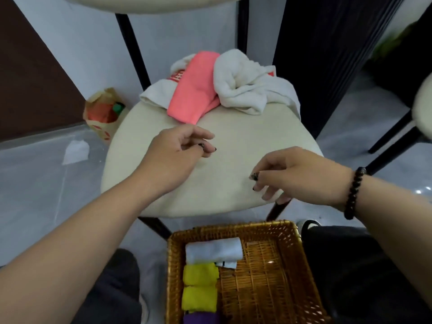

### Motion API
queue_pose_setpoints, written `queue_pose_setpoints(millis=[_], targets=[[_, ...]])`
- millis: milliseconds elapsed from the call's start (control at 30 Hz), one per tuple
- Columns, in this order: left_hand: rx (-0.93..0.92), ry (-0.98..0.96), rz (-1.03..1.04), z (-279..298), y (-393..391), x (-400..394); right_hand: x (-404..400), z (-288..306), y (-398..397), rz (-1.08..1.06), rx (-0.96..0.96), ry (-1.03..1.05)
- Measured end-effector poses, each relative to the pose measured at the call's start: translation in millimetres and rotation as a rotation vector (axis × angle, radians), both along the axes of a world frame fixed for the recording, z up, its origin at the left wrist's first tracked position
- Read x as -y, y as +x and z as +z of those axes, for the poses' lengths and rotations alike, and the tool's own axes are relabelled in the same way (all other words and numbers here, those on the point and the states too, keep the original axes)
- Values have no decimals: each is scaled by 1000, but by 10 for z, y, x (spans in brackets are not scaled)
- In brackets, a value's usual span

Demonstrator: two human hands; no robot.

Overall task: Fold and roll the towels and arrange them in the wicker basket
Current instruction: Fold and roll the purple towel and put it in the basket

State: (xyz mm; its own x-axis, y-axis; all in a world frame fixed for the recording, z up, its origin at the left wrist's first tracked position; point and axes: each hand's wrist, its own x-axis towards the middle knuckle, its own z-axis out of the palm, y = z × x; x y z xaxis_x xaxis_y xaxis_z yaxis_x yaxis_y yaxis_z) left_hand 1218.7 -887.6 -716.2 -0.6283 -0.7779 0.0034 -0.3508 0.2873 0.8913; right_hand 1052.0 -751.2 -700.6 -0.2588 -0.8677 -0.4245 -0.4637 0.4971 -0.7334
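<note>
Both hands (184, 146) (287, 174) seemingly empty, loosely curled

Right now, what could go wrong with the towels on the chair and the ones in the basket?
The white towel hangs over the far right edge of the chair seat, so tugging the pink towel beside it might drag it onto the floor.

The rolled white towel in the wicker basket has a loose corner sticking out, so it may unroll when the next roll goes in.

Both hands, left hand and right hand, hold nothing.
</note>
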Motion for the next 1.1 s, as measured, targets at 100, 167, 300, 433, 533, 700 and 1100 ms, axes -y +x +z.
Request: queue_pose_setpoints(millis=[100, 167, 300, 433, 533, 700, 1100], targets=[[52, -145, 79, -64, -160, 241, 271, -75, -108, -142, -214, -261], [111, -212, 87, -57, -238, 348, 455, -160, -216, -195, -366, -350], [184, -338, 76, -58, -375, 537, 817, -304, -459, -250, -492, -412], [209, -396, 54, -152, -499, 690, 1139, -393, -586, -276, -576, -403], [229, -463, 24, -225, -537, 805, 1319, -500, -661, -203, -599, -329], [332, -511, -74, -322, -520, 1030, 1466, -529, -792, -191, -773, -301], [453, -343, 152, -319, -635, 1184, 929, 73, -283, 148, -706, -46]])
